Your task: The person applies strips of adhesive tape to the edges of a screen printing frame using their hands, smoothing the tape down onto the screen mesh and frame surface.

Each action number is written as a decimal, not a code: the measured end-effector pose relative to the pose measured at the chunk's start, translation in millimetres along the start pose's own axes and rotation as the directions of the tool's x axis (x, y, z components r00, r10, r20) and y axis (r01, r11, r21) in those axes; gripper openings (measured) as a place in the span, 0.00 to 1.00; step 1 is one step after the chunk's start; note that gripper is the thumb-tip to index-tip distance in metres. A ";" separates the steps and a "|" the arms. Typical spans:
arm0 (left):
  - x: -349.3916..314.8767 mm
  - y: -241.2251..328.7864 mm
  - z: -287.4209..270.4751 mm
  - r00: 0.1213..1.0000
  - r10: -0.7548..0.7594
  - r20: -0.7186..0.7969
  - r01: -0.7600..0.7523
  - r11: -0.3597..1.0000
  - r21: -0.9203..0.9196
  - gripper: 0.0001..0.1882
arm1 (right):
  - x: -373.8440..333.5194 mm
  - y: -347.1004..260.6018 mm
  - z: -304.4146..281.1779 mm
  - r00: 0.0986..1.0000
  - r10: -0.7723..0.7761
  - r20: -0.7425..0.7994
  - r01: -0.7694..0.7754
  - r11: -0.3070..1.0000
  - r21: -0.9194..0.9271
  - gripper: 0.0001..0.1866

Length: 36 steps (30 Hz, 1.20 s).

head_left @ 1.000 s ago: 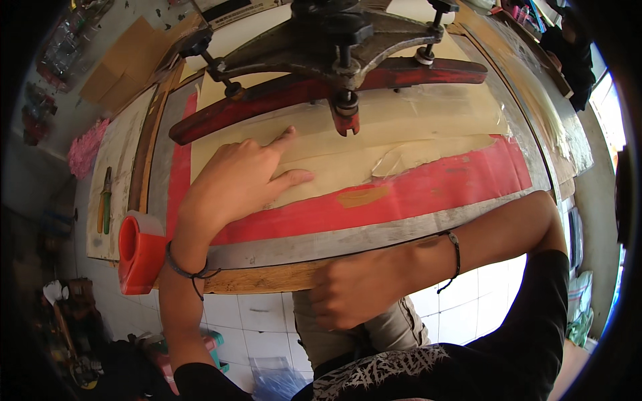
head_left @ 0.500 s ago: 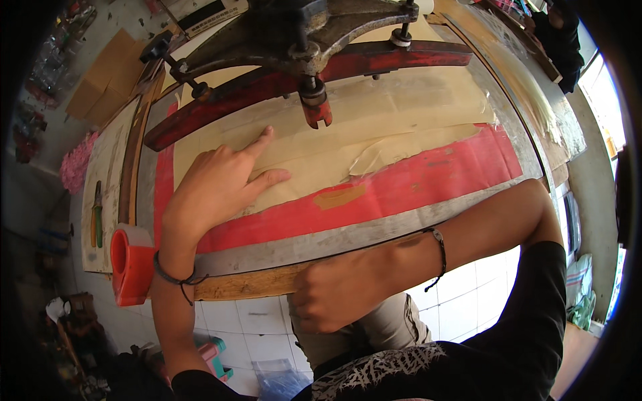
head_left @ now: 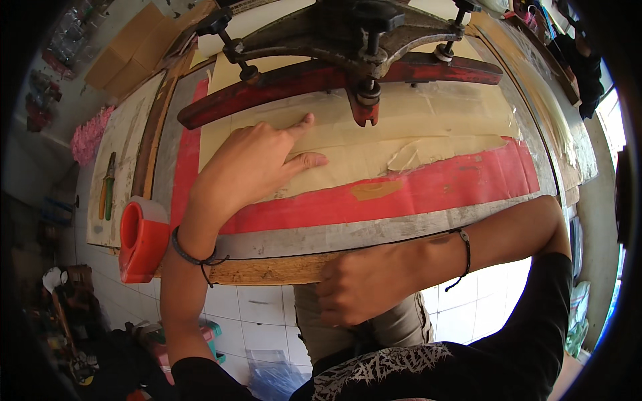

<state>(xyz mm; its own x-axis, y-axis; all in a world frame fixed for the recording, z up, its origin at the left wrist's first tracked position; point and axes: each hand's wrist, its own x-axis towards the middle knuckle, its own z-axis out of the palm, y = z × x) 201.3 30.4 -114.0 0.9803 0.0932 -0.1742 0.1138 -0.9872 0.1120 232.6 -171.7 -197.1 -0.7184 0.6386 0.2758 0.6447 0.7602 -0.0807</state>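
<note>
My left hand (head_left: 257, 157) lies on a beige sheet (head_left: 348, 152), index finger and thumb stretched out and apart, the other fingers bent under and partly hidden. Red sheeting (head_left: 441, 179) shows along the near side of the beige sheet, whose near edge is uneven and has a loose, curled flap (head_left: 404, 158). Closed in a fist, my right hand (head_left: 364, 284) is at the table's wooden front edge (head_left: 274, 269); what it holds, if anything, is hidden. Over the sheets, beyond my left hand, spans a red metal bar (head_left: 281, 83) on a dark metal frame (head_left: 334, 37).
An orange-red tape dispenser (head_left: 142, 240) stands at the table's left front corner. Pliers-like tools with green and orange handles (head_left: 107, 190) lie on a pale board (head_left: 124, 157) farther left. A cardboard box (head_left: 137, 50) and a pink bundle (head_left: 91, 134) are beyond. Thin sheets (head_left: 545, 110) are stacked at right.
The view has shifted, so the table and press frame appear farther right. My left hand stays on the beige sheet, and my right hand remains closed at the front edge.
</note>
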 end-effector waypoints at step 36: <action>21.5 -16.4 33.7 0.807 0.282 -0.519 -0.171 0.953 0.252 0.05 | 0.1 -1.8 1.6 0.999 -0.003 0.035 0.005 0.999 -0.039 0.05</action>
<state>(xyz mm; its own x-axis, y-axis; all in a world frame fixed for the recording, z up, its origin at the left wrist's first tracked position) 215.1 44.2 -152.5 0.9072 -0.1356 0.3982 -0.0998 -0.9890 -0.1096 231.0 -172.8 -198.4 -0.7294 0.6398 0.2423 0.6510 0.7580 -0.0418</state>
